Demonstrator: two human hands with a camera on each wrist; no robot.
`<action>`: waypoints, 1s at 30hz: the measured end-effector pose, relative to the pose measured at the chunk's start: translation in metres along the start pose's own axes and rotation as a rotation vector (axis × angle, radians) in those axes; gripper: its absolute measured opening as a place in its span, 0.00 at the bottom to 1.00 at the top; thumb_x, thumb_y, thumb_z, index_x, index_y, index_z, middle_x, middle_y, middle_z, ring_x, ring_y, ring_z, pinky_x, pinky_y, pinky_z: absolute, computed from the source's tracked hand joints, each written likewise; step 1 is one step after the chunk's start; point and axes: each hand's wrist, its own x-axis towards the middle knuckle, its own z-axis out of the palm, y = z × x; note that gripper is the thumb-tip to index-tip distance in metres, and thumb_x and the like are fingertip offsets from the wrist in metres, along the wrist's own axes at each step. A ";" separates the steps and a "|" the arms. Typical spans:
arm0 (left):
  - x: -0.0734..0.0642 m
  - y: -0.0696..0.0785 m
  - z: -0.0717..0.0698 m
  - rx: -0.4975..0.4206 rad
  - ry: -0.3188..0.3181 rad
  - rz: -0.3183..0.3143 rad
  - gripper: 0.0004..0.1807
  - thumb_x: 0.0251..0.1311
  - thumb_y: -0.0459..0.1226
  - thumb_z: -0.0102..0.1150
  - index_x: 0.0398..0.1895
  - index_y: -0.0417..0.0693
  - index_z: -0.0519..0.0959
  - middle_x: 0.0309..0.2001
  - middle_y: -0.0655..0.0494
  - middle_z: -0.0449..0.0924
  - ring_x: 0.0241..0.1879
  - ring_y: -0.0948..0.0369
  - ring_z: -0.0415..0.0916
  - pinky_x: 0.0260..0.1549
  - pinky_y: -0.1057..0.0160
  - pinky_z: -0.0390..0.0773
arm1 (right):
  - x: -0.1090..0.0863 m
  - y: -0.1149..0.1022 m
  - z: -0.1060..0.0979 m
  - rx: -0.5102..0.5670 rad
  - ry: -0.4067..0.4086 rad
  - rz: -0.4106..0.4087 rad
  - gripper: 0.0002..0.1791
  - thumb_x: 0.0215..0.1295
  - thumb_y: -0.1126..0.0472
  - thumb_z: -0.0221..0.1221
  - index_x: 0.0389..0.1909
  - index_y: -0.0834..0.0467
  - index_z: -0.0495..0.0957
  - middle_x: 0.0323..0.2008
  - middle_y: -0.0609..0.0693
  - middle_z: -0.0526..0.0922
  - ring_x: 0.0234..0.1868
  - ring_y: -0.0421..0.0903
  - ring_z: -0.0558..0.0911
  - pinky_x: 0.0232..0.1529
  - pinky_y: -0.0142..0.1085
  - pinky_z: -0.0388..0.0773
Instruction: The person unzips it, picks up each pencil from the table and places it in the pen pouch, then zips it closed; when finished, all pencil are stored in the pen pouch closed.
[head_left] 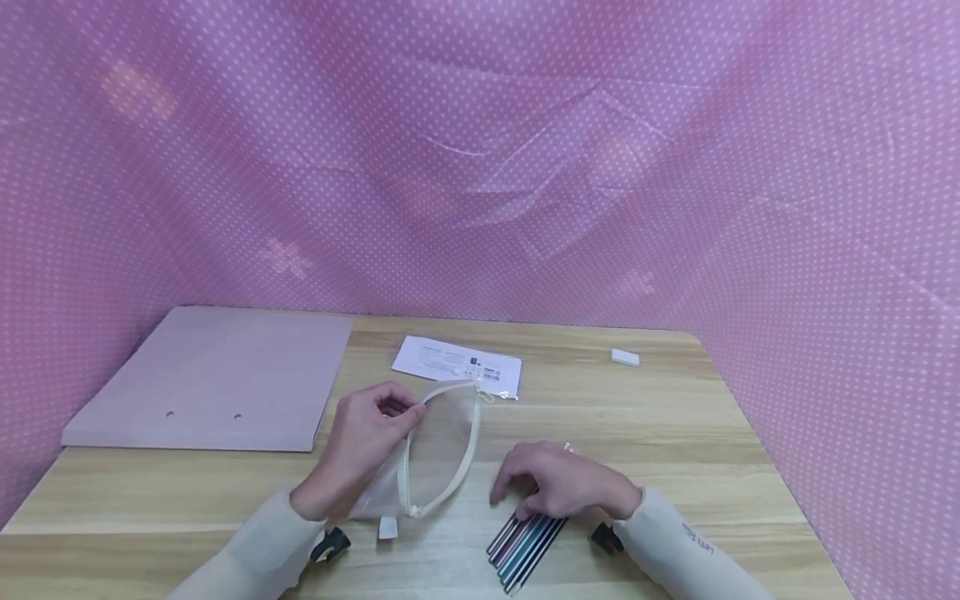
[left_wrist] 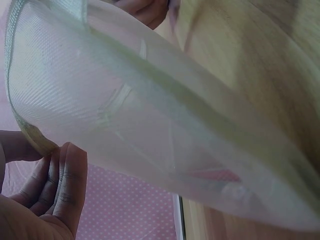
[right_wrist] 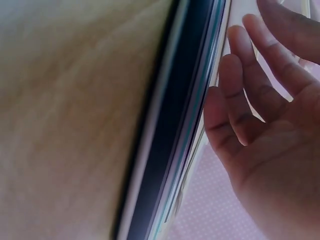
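A translucent mesh zip pouch [head_left: 442, 442] stands with its pale zipped mouth spread wide. My left hand [head_left: 367, 433] pinches the pouch's rim between thumb and fingers, also seen in the left wrist view, where the mesh pouch [left_wrist: 100, 110] fills much of the frame above the hand [left_wrist: 50, 195]. Several dark and coloured pencils [head_left: 525, 550] lie side by side on the table, right of the pouch. Over their far ends hovers my right hand [head_left: 558, 482], its fingers loosely bent. In the right wrist view this hand [right_wrist: 270, 120] has relaxed, spread fingers beside the pencils [right_wrist: 180, 120], not wrapped round them.
A large pale pink board [head_left: 217, 375] with two small holes lies at the left. Behind the pouch is a flat white printed packet [head_left: 457, 364]. A small white block [head_left: 625, 357], perhaps an eraser, sits at the back right. Pink dotted cloth [head_left: 480, 167] surrounds the wooden table [head_left: 645, 417].
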 end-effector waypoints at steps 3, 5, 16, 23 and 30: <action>0.000 0.000 0.000 0.001 0.000 0.006 0.03 0.57 0.39 0.71 0.30 0.52 0.86 0.29 0.57 0.87 0.29 0.64 0.81 0.32 0.71 0.79 | 0.000 0.000 0.001 -0.028 -0.028 -0.021 0.19 0.54 0.64 0.71 0.46 0.43 0.85 0.44 0.34 0.86 0.44 0.30 0.79 0.48 0.23 0.76; 0.000 -0.001 0.000 0.000 0.000 0.009 0.03 0.57 0.39 0.71 0.30 0.52 0.86 0.29 0.57 0.87 0.30 0.64 0.81 0.32 0.71 0.79 | 0.000 0.001 0.001 -0.039 -0.046 -0.034 0.19 0.53 0.66 0.71 0.46 0.44 0.85 0.43 0.34 0.85 0.44 0.29 0.78 0.48 0.23 0.76; 0.001 -0.001 0.000 0.002 -0.002 0.005 0.03 0.57 0.39 0.71 0.30 0.52 0.86 0.29 0.57 0.87 0.29 0.63 0.80 0.32 0.71 0.79 | 0.004 0.000 0.001 -0.091 -0.065 -0.097 0.19 0.52 0.73 0.65 0.39 0.46 0.86 0.36 0.35 0.86 0.43 0.31 0.76 0.49 0.23 0.73; 0.000 0.001 0.001 -0.010 -0.006 -0.023 0.03 0.57 0.39 0.71 0.31 0.51 0.86 0.30 0.56 0.86 0.30 0.63 0.80 0.32 0.70 0.79 | 0.005 0.000 0.002 -0.109 -0.084 -0.083 0.18 0.51 0.74 0.64 0.34 0.45 0.84 0.32 0.34 0.83 0.41 0.30 0.75 0.49 0.23 0.72; -0.001 0.002 0.001 -0.036 -0.010 -0.042 0.03 0.57 0.37 0.71 0.31 0.50 0.85 0.30 0.54 0.86 0.30 0.62 0.80 0.31 0.70 0.79 | 0.005 -0.005 0.000 -0.107 -0.110 -0.057 0.19 0.51 0.76 0.63 0.32 0.47 0.82 0.31 0.37 0.81 0.37 0.31 0.74 0.42 0.21 0.73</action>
